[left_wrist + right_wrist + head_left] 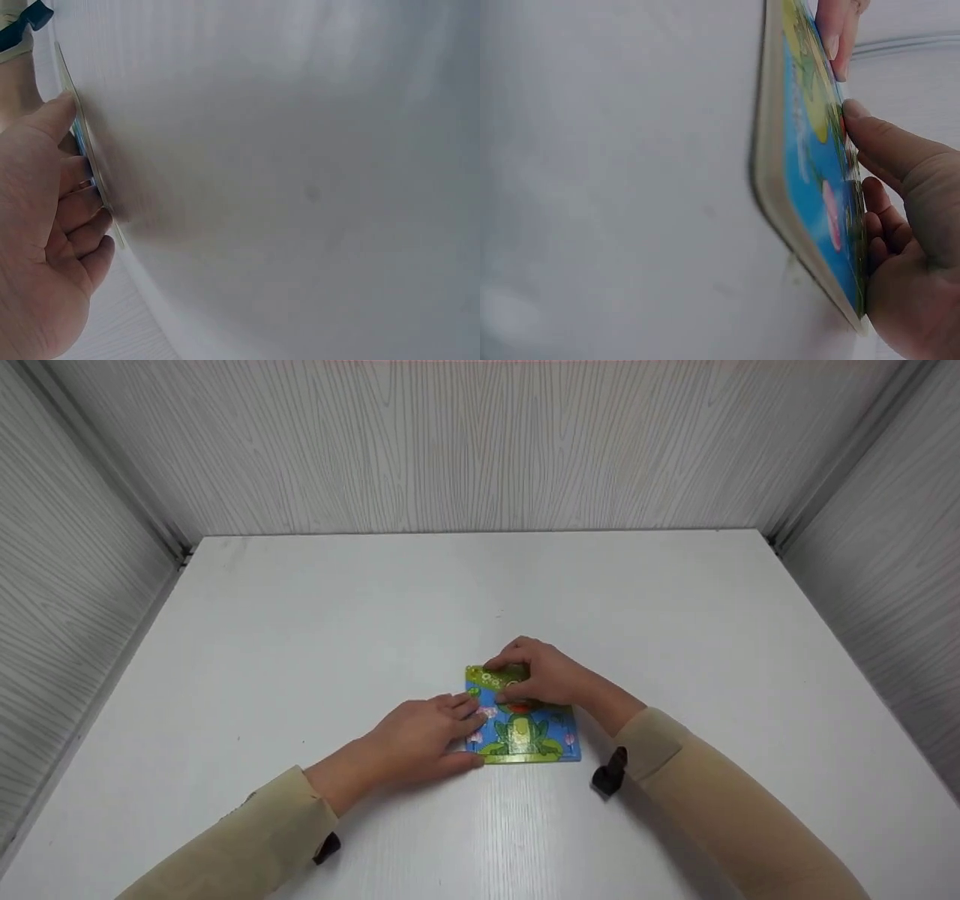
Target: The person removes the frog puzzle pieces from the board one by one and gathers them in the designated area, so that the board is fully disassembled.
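Observation:
A flat jigsaw puzzle (522, 735) with a green frog on a blue ground lies on the white table; its pale board edge shows in the right wrist view. My left hand (427, 739) rests at its left side, fingertips on the picture and thumb by the lower left corner. My right hand (551, 673) reaches over the upper part from the right. Its thumb touches the picture, the index finger bends to the top edge, and the other fingers curl. That hand hides the frog's head and the upper right corner. Whether a single piece is pinched is hidden.
The white table top (330, 607) surrounds the puzzle. Pale wood-grain panels stand behind the table (480, 450) and along both sides. A dark strap end (611, 772) sticks out below the right cuff, and another (327, 849) hangs by the left cuff.

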Demonstrator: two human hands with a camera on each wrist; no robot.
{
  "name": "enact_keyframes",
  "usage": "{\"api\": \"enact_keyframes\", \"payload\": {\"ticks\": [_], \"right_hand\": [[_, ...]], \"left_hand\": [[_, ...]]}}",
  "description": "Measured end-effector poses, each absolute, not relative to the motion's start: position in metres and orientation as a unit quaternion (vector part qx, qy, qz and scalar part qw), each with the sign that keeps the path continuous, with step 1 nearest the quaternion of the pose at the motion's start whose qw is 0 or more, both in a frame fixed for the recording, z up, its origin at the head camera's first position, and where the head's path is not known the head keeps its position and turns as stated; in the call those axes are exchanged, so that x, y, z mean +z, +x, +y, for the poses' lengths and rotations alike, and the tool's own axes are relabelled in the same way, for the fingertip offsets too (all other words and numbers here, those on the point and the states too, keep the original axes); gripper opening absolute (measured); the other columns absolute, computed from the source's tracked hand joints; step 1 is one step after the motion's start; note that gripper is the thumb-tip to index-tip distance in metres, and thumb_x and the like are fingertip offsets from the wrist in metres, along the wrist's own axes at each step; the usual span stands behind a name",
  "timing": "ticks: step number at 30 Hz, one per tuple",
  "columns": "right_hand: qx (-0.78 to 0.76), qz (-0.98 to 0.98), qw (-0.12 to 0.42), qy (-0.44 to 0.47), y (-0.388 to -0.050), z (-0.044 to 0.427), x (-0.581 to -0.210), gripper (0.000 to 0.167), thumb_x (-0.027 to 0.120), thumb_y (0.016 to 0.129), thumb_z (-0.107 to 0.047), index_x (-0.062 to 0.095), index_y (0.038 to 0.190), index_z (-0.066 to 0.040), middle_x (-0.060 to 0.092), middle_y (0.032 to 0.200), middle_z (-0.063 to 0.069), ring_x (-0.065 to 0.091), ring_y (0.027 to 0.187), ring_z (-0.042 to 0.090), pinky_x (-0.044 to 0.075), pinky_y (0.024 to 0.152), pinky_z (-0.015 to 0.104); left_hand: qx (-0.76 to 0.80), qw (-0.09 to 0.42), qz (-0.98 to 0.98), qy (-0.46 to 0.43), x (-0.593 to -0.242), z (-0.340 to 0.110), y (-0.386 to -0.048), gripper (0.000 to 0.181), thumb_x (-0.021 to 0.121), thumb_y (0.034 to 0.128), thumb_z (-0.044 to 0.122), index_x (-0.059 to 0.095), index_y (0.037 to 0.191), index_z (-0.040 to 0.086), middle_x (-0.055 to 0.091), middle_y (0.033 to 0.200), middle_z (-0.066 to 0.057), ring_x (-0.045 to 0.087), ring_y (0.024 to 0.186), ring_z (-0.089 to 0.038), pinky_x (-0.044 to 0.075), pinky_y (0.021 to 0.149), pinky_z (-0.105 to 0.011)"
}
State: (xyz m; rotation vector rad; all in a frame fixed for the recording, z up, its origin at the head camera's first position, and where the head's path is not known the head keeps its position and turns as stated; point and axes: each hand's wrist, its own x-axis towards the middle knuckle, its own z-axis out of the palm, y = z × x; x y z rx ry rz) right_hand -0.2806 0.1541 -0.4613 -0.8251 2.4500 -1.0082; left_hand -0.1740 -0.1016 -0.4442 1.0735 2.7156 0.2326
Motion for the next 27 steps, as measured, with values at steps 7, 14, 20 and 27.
{"api": "enact_keyframes", "payload": {"ticks": [7, 14, 20, 27], "right_hand": [[-0.344, 0.873, 0.193, -0.287, -0.2788, 0.1535, -0.4601, 0.043, 0.087, 0.092, -0.030, 0.077, 0.134, -0.026, 0.059, 0.131, -0.002, 0.054, 0.124, 0.021, 0.048, 0.107, 0.041], [-0.338, 0.874, 0.197, -0.289, -0.2784, 0.1526, -0.4578, 0.041, 0.085, 0.094, -0.029, 0.076, 0.134, -0.026, 0.058, 0.132, -0.002, 0.052, 0.126, 0.021, 0.047, 0.108, 0.043], [-0.349, 0.861, 0.204, -0.309, -0.2785, 0.1517, -0.4571, 0.039, 0.082, 0.096, -0.026, 0.073, 0.134, -0.023, 0.055, 0.137, 0.001, 0.048, 0.130, 0.023, 0.043, 0.112, 0.045], [-0.379, 0.844, 0.204, -0.321, -0.2797, 0.1503, -0.4596, 0.039, 0.083, 0.095, -0.017, 0.065, 0.130, -0.018, 0.060, 0.128, -0.001, 0.051, 0.123, 0.020, 0.043, 0.110, 0.040]], "left_hand": [[0.083, 0.119, 0.922, 0.358, -0.4425, -0.1011, -0.1731, 0.071, 0.055, 0.1040, 0.062, 0.052, 0.159, 0.017, 0.045, 0.165, -0.005, 0.040, 0.154, -0.027, 0.042, 0.118, -0.049], [0.081, 0.111, 0.921, 0.365, -0.4424, -0.1007, -0.1746, 0.070, 0.055, 0.1046, 0.061, 0.052, 0.158, 0.016, 0.047, 0.164, -0.006, 0.042, 0.153, -0.028, 0.042, 0.118, -0.049], [0.078, 0.105, 0.921, 0.367, -0.4433, -0.1011, -0.1751, 0.070, 0.057, 0.1040, 0.060, 0.053, 0.158, 0.016, 0.047, 0.163, -0.006, 0.042, 0.152, -0.029, 0.043, 0.117, -0.049], [0.083, 0.102, 0.919, 0.371, -0.4444, -0.1013, -0.1754, 0.069, 0.058, 0.1041, 0.058, 0.054, 0.157, 0.015, 0.049, 0.162, -0.007, 0.043, 0.152, -0.029, 0.044, 0.117, -0.049]]}}
